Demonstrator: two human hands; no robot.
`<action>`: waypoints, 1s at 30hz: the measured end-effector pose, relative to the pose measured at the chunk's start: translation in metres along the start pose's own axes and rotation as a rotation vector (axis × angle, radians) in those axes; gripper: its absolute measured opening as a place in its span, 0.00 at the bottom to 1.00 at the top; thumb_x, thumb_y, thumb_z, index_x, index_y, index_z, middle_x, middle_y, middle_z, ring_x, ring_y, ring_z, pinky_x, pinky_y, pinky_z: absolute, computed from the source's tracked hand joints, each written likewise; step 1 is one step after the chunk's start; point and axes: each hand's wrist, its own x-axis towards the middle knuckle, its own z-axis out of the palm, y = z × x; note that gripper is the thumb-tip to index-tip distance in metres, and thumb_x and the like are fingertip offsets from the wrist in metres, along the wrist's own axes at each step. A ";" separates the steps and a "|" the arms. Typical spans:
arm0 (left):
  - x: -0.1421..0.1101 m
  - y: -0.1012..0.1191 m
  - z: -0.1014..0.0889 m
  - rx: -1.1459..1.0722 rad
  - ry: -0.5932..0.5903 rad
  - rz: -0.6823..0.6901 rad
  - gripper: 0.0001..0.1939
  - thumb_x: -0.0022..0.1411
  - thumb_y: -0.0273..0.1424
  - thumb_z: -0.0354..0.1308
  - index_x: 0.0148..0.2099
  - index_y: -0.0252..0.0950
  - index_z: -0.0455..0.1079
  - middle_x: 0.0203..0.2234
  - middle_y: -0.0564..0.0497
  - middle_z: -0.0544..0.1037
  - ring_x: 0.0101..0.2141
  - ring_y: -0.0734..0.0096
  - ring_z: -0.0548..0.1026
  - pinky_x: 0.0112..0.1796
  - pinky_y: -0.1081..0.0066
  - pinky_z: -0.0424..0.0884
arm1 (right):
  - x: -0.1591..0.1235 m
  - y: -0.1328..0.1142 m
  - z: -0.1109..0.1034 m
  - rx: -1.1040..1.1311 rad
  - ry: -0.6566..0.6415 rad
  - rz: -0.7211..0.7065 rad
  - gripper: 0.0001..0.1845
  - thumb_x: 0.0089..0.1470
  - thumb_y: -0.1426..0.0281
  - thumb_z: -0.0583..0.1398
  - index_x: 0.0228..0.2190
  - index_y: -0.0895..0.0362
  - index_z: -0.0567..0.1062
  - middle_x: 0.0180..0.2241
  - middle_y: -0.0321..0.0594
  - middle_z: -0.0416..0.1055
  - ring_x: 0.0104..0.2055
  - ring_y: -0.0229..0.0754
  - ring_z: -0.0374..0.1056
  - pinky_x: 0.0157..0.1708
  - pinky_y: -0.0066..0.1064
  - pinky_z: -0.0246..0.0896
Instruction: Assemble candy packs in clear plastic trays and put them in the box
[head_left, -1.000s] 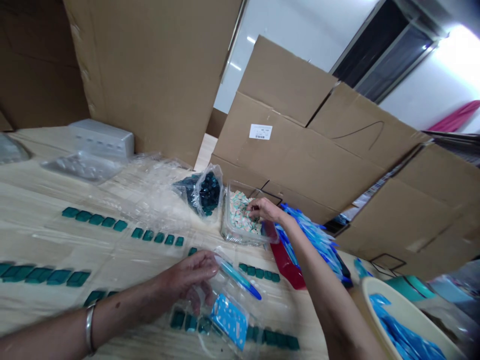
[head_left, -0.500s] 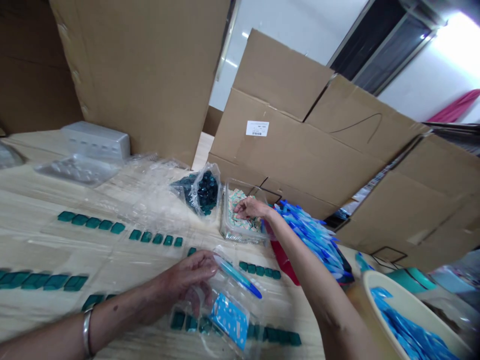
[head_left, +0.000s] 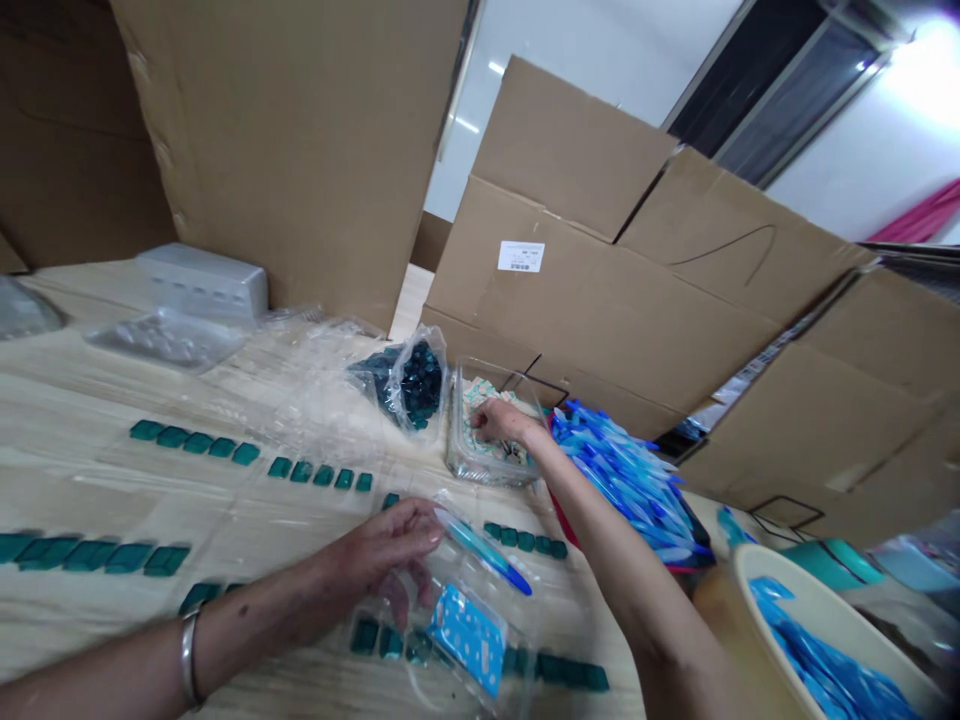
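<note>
My left hand [head_left: 405, 545] is closed on the edge of a clear plastic tray [head_left: 454, 572], held tilted above the table. In that tray are a light blue stick with a dark blue tip [head_left: 487, 552], like a pen, and a blue packet with white dots [head_left: 469, 638]. Further off, my right hand [head_left: 504, 420] reaches down into a clear plastic box [head_left: 487, 470] of small printed pieces [head_left: 480, 393]. Its fingers are bent together among them; whatever they grip is hidden. Short rows of teal blocks [head_left: 196, 443] lie around and beneath the tray.
Beside the box stands an open clear bag of dark teal blocks [head_left: 420, 385]. A heap of blue sticks [head_left: 622, 480] fills a red container at right. Nearer is a cream tub [head_left: 742, 600] with blue packets. Empty clear trays [head_left: 202, 285] and cardboard walls [head_left: 592, 310] stand behind.
The fingers of my right hand have bent further down into the printed pieces. My left hand keeps the tray in about the same place; the whole view has shifted slightly.
</note>
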 end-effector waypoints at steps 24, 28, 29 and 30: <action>-0.005 0.012 0.003 0.015 0.016 -0.016 0.19 0.56 0.41 0.56 0.46 0.37 0.60 0.34 0.51 0.66 0.25 0.73 0.73 0.17 0.77 0.66 | -0.002 0.007 0.007 0.094 0.007 0.029 0.06 0.36 0.77 0.62 0.24 0.60 0.75 0.21 0.33 0.69 0.23 0.32 0.60 0.21 0.21 0.52; -0.004 0.010 0.002 0.026 0.004 -0.014 0.18 0.56 0.41 0.56 0.46 0.38 0.60 0.36 0.50 0.66 0.26 0.72 0.74 0.17 0.77 0.66 | -0.007 0.010 0.015 0.139 0.091 -0.017 0.07 0.38 0.77 0.61 0.26 0.60 0.74 0.23 0.33 0.69 0.25 0.31 0.60 0.24 0.20 0.53; -0.004 0.010 0.002 0.027 0.002 -0.013 0.18 0.56 0.41 0.56 0.45 0.38 0.60 0.37 0.50 0.66 0.26 0.72 0.74 0.17 0.77 0.66 | -0.008 0.011 0.018 0.152 0.109 -0.028 0.08 0.38 0.77 0.60 0.27 0.60 0.74 0.24 0.33 0.69 0.25 0.31 0.60 0.24 0.20 0.53; -0.004 0.010 0.002 0.025 0.002 -0.012 0.18 0.56 0.41 0.56 0.45 0.38 0.60 0.36 0.51 0.66 0.26 0.72 0.74 0.17 0.77 0.66 | -0.009 0.011 0.020 0.165 0.123 -0.039 0.08 0.39 0.78 0.60 0.27 0.60 0.74 0.24 0.33 0.68 0.25 0.31 0.60 0.24 0.20 0.53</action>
